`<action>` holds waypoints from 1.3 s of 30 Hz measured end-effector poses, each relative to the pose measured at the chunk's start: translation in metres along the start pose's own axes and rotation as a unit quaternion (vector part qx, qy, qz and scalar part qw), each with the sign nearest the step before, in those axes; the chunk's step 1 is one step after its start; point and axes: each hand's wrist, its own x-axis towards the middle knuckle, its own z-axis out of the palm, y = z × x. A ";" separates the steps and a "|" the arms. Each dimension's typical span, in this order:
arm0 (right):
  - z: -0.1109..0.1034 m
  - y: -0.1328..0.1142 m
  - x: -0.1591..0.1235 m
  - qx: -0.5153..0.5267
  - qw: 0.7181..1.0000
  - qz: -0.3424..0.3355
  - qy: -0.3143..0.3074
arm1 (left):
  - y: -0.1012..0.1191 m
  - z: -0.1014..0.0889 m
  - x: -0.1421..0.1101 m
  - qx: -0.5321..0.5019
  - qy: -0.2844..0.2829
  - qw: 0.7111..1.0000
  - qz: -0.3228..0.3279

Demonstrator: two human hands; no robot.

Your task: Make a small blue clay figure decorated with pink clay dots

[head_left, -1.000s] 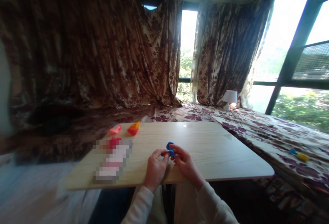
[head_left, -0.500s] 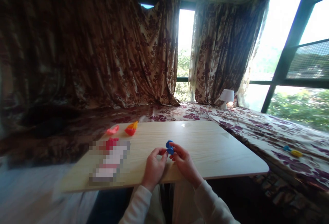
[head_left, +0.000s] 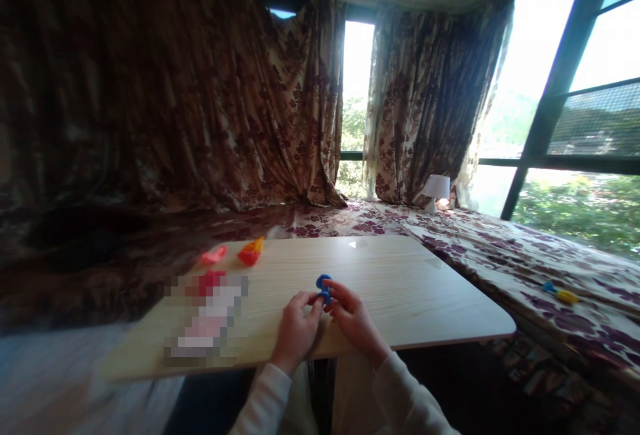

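Between my two hands, just above the near part of the pale wooden table [head_left: 400,288], is a small blue plastic piece [head_left: 324,281] with two rounded ends. My left hand [head_left: 296,326] pinches its lower end between thumb and fingers. On the other side, my right hand [head_left: 354,315] has its fingers closed on the piece's right edge. The fingers partly cover it, so its exact kind cannot be made out.
On the table's left lie a pink-red piece [head_left: 214,255], a red and orange piece [head_left: 251,252], a dark pink piece [head_left: 212,282] and a blurred-out flat item [head_left: 210,322]. Blue and yellow pieces [head_left: 567,296] rest on the flowered cover at right, beyond which stands a lamp [head_left: 437,188].
The view has shifted slightly, moving the scene a little left. Both hands keep hold of the blue piece, which has turned slightly between the fingers.
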 end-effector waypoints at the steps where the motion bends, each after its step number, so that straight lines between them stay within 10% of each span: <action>1: 0.000 0.000 0.000 0.002 1.000 0.002 -0.003 | -0.001 0.000 0.000 0.007 -0.003 1.000 0.006; 21: 0.001 0.006 0.000 -0.022 1.000 -0.006 -0.004 | 0.001 -0.001 -0.005 -0.004 0.033 0.996 0.080; 39: -0.001 -0.004 -0.004 -0.092 0.995 -0.007 -0.041 | -0.004 0.000 -0.002 -0.074 0.048 0.995 -0.053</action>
